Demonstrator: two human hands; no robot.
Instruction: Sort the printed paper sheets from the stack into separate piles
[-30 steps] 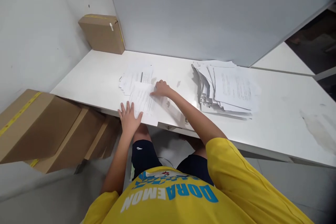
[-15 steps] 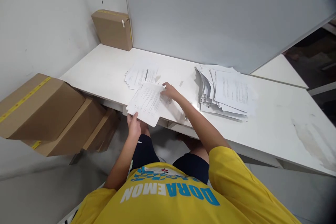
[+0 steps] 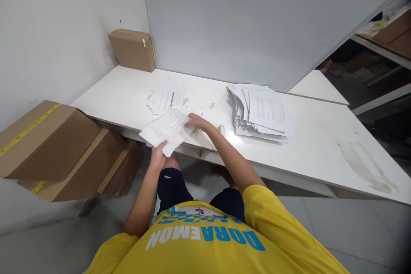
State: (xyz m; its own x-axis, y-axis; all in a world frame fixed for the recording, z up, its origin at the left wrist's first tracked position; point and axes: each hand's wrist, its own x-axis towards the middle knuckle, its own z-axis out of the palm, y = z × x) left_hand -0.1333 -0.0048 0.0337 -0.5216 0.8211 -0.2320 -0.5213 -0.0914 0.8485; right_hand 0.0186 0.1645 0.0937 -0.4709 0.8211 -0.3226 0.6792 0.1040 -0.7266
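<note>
Between my two hands is a thin bunch of printed paper sheets, tilted over the front edge of the white table. My left hand grips its near edge, thumb on top and fingers underneath. At the far right corner, my right hand pinches the sheets. The sheets look slightly bowed, and their print is blurred. Just behind them lies a small fanned pile of printed papers. To the right of my right hand sits a thick, uneven stack of papers.
A cardboard box stands in the table's back left corner. More cardboard boxes are stacked at the left, by the table's front edge. A small cream-coloured block sits near my right forearm. A grey panel rises behind the white table.
The held sheets have moved slightly left and now bow, with both hands still on them. The view has shifted, and the small cream block now shows beside my right forearm.
</note>
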